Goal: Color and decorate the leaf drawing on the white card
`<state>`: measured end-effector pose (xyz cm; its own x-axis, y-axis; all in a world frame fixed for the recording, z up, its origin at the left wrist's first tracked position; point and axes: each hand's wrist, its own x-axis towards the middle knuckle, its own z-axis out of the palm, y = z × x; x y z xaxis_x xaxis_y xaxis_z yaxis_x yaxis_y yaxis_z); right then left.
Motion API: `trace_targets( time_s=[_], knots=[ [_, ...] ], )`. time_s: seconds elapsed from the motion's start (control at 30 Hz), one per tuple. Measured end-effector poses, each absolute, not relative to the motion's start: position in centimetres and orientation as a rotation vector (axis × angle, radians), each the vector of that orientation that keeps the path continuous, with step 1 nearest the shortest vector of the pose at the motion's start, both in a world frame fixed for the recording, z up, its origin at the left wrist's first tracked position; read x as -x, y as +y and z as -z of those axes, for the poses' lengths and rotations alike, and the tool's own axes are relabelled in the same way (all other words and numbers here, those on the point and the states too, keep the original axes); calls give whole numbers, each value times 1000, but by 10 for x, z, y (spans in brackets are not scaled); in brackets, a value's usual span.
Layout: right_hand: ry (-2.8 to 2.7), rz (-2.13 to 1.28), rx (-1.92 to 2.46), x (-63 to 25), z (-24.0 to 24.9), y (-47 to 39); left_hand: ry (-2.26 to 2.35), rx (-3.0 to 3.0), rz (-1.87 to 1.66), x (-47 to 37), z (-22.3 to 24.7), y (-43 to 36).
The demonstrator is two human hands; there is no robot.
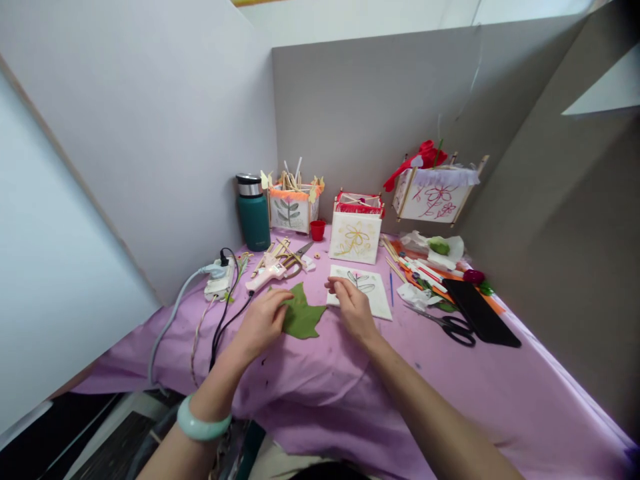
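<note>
A green piece of cloth or paper with pointed edges [302, 316] lies on the purple tablecloth [320, 373]. At its left edge is my left hand [265, 320], thumb and fingers closed on that edge. My right hand [351, 308] hovers to the right of the green piece, near its tip, with fingers curled; whether anything small is between the fingertips cannot be made out. Beneath and behind my right hand lies a white panel with a drawn plant [380, 300]. A pink glue gun [266, 275] rests just beyond my left hand.
Behind stand a teal bottle [254, 217], a box holding sticks [290, 213], a red cup [317, 231] and a box with a yellow flower [355, 239]. Black scissors [453, 327] and a black phone-like slab [480, 313] lie right. A power strip [219, 283] with cables sits left.
</note>
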<state>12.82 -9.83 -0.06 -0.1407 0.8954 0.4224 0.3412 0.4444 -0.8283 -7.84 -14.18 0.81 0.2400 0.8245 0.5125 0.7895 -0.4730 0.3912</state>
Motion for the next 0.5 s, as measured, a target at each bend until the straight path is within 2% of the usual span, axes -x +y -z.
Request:
trace_targets(
  time_s=[0.23,0.5],
  knots=[
    [-1817,-435,1140,-144,17,-112,1690,-2655,-333,56,18,-113],
    [-2181,-163,1031,-134,19,-122,1729,-2641,-220,55,19,-117]
  ],
)
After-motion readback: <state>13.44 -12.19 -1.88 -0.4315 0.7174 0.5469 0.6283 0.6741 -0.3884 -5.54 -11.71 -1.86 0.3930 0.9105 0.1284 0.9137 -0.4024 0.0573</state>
